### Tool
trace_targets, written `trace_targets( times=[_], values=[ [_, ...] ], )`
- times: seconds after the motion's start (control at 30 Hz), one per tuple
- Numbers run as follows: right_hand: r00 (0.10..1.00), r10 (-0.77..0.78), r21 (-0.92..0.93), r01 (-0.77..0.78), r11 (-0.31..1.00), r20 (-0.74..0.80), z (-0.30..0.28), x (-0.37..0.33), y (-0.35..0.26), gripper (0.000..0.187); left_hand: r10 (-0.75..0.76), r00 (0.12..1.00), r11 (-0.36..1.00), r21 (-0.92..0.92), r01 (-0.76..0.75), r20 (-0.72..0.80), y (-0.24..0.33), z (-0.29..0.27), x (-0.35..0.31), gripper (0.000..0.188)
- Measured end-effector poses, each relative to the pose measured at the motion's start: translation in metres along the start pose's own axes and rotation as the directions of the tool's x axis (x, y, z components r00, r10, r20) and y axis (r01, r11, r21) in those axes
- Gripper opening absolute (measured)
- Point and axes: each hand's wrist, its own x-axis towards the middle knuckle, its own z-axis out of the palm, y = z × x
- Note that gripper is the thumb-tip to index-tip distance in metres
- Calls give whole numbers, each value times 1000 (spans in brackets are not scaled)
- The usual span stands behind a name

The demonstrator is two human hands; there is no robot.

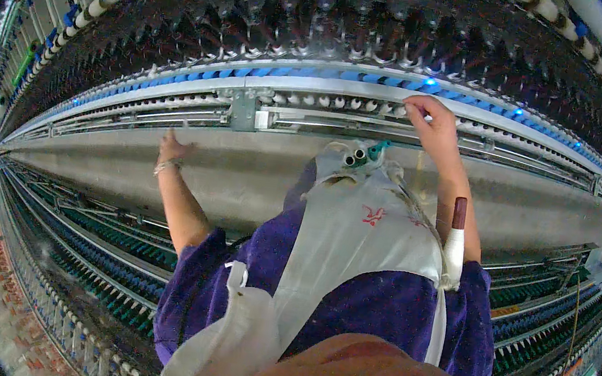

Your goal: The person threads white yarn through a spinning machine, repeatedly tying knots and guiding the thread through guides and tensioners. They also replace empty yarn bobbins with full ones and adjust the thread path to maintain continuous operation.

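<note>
A long spinning machine (178, 90) stretches across in front of me. My right hand (436, 126) is raised to its row of white bobbins (356, 105), thumb and fingers pinched together at the rail. Whatever sits between those fingertips is too small to make out. Lower and to the left, my left hand (173, 148) hangs in front of the machine with fingers apart, holding nothing. Dark and green tubes (360, 155) poke out of the pocket of my white apron (356, 225). At the apron's right side stands a bobbin of white yarn (455, 244) with a brown top.
A blue band (277, 74) runs along the machine above the bobbins. On the rail is a grey metal box (244, 110). Behind me stands another machine with rows of green and blue parts (114, 240). The grey floor (243, 173) lies between the two machines.
</note>
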Motion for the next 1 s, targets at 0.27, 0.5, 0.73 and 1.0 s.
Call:
trace_targets(
  times=[0.27,0.5,0.73,1.0],
  values=[
    [967,221,249,-185,951,-126,-112,-16,53,18,397,879,293,-872,-393,-263,292,-224,-14,37],
    [806,569,983,180,31,-165,-203,-153,46,35,343,766,-77,-829,-554,-544,527,-456,79,37],
    [697,646,910,22,415,-311,-286,-242,104,40,715,681,699,139,-701,-158,594,-465,189,30],
    [523,688,709,-204,675,-504,-197,-252,166,54,748,658,623,249,-742,90,619,-472,250,35]
  ],
)
